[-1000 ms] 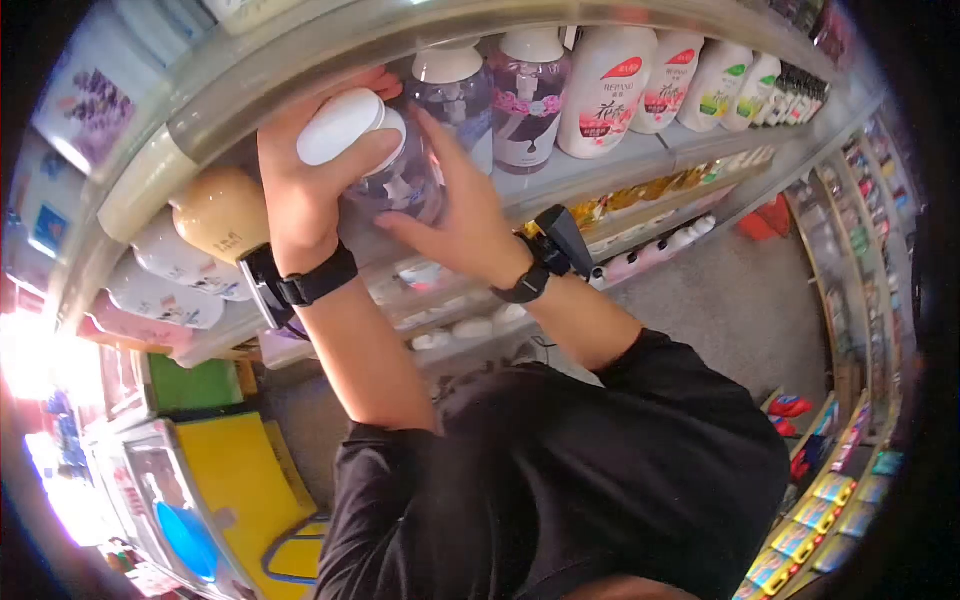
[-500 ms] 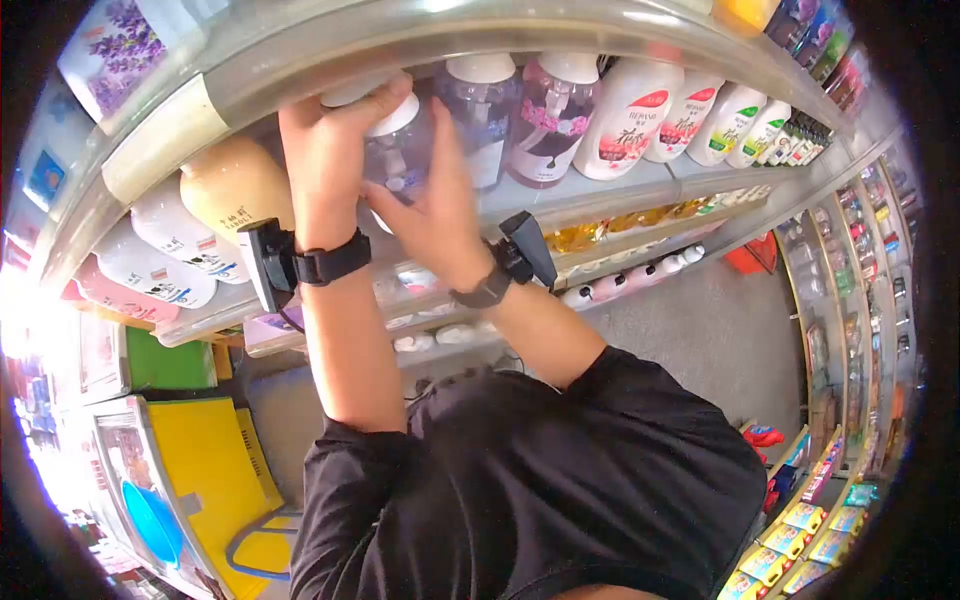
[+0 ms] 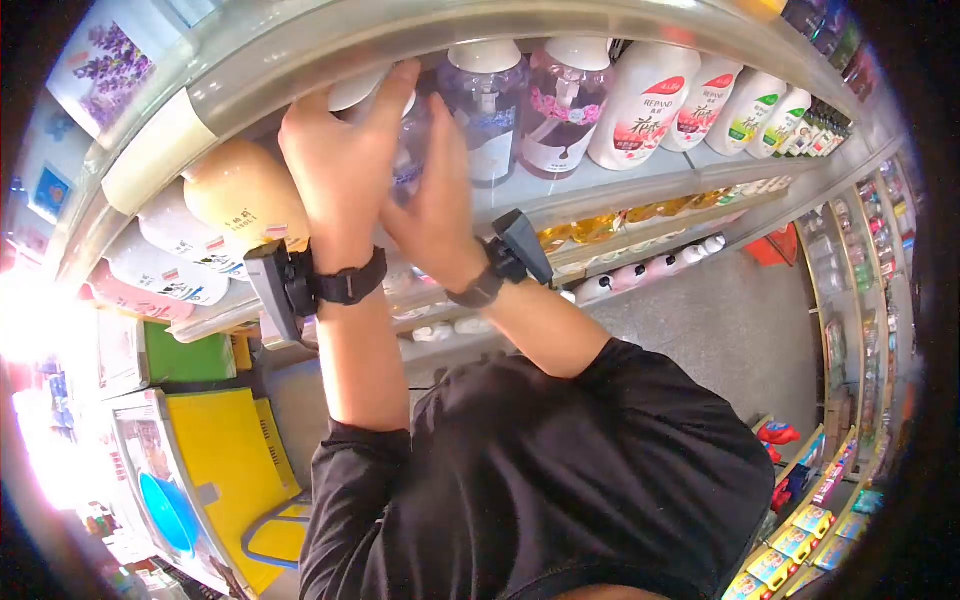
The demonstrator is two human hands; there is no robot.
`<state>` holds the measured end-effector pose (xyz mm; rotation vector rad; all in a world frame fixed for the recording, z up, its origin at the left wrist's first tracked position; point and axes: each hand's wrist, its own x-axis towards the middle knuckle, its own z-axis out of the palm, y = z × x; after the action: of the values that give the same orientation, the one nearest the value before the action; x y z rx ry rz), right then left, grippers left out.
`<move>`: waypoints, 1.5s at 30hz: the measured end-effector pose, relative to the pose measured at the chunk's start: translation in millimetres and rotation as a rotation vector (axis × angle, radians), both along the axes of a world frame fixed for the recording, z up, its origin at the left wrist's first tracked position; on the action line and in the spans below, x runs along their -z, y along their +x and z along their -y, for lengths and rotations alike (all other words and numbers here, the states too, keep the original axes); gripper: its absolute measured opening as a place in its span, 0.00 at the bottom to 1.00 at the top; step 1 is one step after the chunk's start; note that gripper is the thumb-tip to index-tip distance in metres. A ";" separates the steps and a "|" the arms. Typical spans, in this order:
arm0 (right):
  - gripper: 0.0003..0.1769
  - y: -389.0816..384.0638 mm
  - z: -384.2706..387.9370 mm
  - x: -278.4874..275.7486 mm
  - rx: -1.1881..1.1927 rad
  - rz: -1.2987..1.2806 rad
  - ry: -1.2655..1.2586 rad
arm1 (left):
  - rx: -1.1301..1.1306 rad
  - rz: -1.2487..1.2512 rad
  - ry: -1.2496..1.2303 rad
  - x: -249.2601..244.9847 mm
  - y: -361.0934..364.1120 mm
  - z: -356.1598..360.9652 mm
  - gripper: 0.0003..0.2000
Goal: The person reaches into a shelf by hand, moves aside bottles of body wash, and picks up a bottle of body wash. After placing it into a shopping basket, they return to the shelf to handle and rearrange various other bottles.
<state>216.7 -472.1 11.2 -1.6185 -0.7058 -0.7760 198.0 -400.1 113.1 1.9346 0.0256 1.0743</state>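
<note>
A clear pump bottle (image 3: pixel 408 150) with a white cap stands among the bottles at the front of the shelf, largely covered by my hands. My left hand (image 3: pixel 340 165) is closed about its left side, fingers reaching up past the cap. Around the right side of the same bottle curves my right hand (image 3: pixel 438 205), slightly blurred, its thumb low in front and its fingers upright. Another white cap (image 3: pixel 355 92) shows behind my left fingers. Just right of my hands is a bluish clear bottle (image 3: pixel 483 115), with a pinkish clear bottle (image 3: pixel 562 110) beside it.
White lotion bottles (image 3: pixel 645 105) line the shelf to the right. A yellow bottle (image 3: pixel 240 195) and pale bottles (image 3: pixel 165 265) stand left. The curved shelf edge (image 3: pixel 450 25) above runs close over my fingers. Lower shelves hold amber bottles (image 3: pixel 600 225). A yellow panel (image 3: pixel 225 450) stands lower left.
My left fingers have straightened upward and cover more of the bottle's cap. My right hand stays at its right side, a little further right in view. The whole view has shifted slightly.
</note>
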 end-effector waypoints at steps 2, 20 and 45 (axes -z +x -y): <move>0.55 -1.0 1.8 -0.4 -0.002 -0.027 -0.019 | 0.094 -0.013 -0.143 2.8 -4.8 -4.7 0.19; 0.56 1.1 12.0 -1.2 -0.108 -0.031 0.016 | 0.194 0.041 -0.114 24.4 -4.9 -17.2 0.23; 0.65 4.7 21.3 0.8 -0.286 -0.251 0.100 | 0.403 -0.117 -0.100 1.4 -14.9 -19.5 0.20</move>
<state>221.5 -493.3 10.3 -1.4527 -0.6857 -0.3870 183.1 -380.6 111.6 1.8096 -0.2321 0.6800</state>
